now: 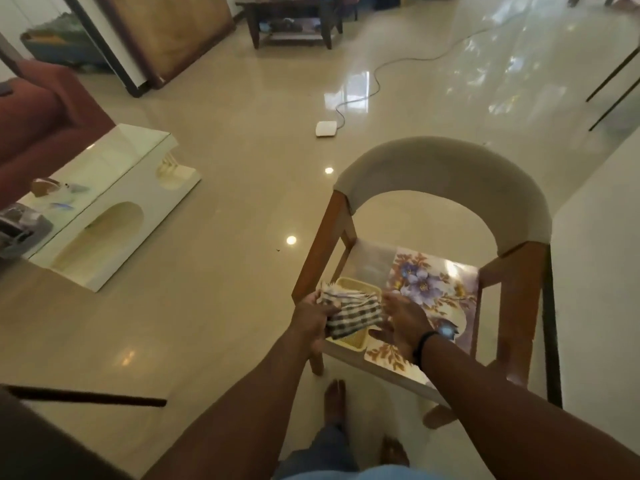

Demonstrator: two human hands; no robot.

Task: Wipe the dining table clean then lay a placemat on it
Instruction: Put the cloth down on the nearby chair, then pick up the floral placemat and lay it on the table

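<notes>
The checked cloth [349,311] hides most of the cream tray [356,289]; the hands' fingertips are hidden beneath it.
</notes>
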